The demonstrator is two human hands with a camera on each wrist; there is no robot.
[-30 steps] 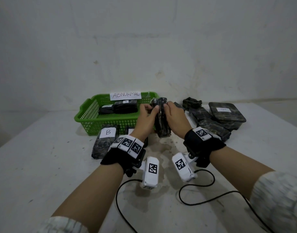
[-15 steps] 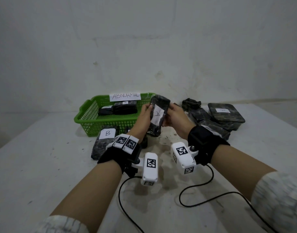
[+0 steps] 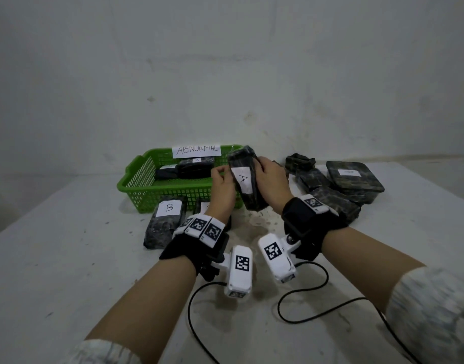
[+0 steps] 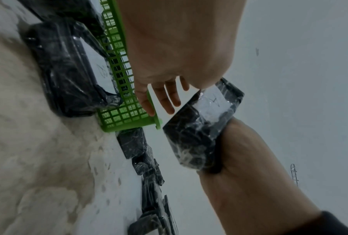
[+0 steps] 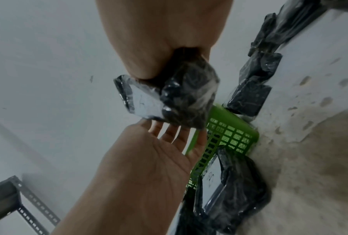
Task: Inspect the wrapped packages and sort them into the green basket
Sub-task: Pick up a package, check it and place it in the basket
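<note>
Since the earlier frame, the held package (image 3: 245, 179) has tilted so that its white label faces the head camera more squarely, and the left hand (image 3: 221, 189) has loosened from it.

**Grip state.** The right hand (image 3: 271, 183) grips the package, fingers curled round its right side. The left hand is open: the left wrist view shows its fingers (image 4: 165, 98) straight and spread just beside the package, and whether they touch it cannot be told.

**Location.** The package is held above the table (image 3: 68, 258), just beside the right end of the green basket (image 3: 136, 185), which stands toward the table's far edge.

**Step in hand.** Judged from the pose, inspection of this package is under way; it has not yet been sorted.

**Next move.** A decision on the package's condition is called for. If it belongs in the basket, it needs carrying left over the rim and releasing clear of the wrapped packages already inside.

**Legible writing.**
- Held package label: "A".
- Paper sign (image 3: 196, 150) on the basket's far rim: "ABNORMAL".
- Package (image 3: 165, 222) lying on the table in front of the basket: "B".
- Label on the flat package (image 3: 354, 179) toward the right edge: too small to read.
</note>
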